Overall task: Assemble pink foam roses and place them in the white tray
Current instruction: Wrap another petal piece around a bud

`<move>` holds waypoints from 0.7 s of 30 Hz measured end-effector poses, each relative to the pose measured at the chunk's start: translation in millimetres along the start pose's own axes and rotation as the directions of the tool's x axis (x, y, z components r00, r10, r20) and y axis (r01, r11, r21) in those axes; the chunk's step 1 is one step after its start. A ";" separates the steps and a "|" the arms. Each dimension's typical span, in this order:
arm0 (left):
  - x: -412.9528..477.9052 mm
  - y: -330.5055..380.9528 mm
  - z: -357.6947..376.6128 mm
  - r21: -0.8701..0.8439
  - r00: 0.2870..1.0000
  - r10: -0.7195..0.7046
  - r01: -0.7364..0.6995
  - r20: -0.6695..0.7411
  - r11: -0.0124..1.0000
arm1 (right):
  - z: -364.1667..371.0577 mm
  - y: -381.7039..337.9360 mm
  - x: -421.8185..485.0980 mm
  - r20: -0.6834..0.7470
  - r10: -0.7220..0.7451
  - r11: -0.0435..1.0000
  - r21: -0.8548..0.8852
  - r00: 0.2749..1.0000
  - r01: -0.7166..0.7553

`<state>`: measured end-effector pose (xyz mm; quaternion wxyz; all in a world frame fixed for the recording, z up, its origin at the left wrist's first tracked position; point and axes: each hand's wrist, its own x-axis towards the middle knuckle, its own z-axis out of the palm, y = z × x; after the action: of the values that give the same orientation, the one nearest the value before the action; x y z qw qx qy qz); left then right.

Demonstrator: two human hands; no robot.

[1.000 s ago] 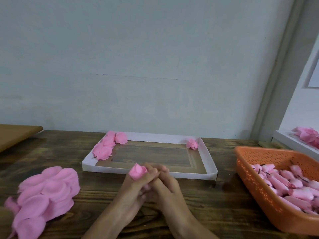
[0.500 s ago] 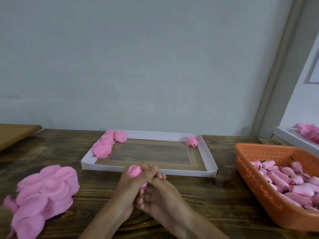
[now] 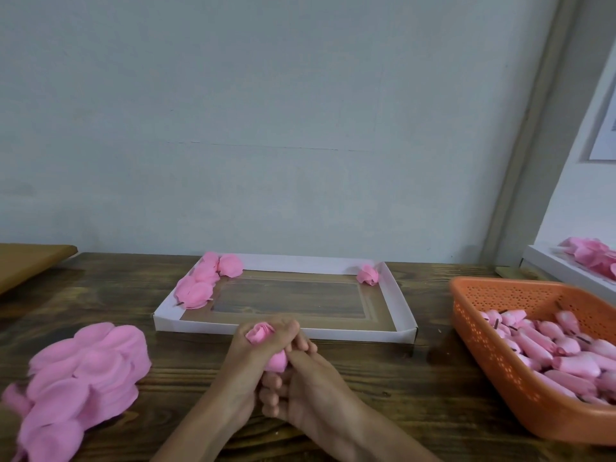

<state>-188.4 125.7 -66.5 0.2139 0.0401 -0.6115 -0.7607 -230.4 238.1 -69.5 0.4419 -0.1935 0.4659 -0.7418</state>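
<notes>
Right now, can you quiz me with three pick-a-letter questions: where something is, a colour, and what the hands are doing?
1. Where in the white tray is the lone rose?
A) far right corner
B) near left corner
C) middle
2. What colour is the basket?
A) blue
B) orange
C) green
3. What are the left hand and right hand doing?
A) lying flat
B) waving
C) holding a half-made rose
Answers: A, it sits by the far right rim; B, its holed walls are orange; C, fingers of both curl round it.
</notes>
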 end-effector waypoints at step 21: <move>7.5 -3.3 -5.8 -0.362 0.985 -0.103 0.048 -0.135 0.931 | -16.3 7.3 0.2 -0.026 -0.373 0.663 -0.707 0.928 0.247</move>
<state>-194.2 118.2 -69.6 0.2342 0.0818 -0.4431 -0.8615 -238.5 245.1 -83.8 0.1633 -0.3576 0.7041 -0.5913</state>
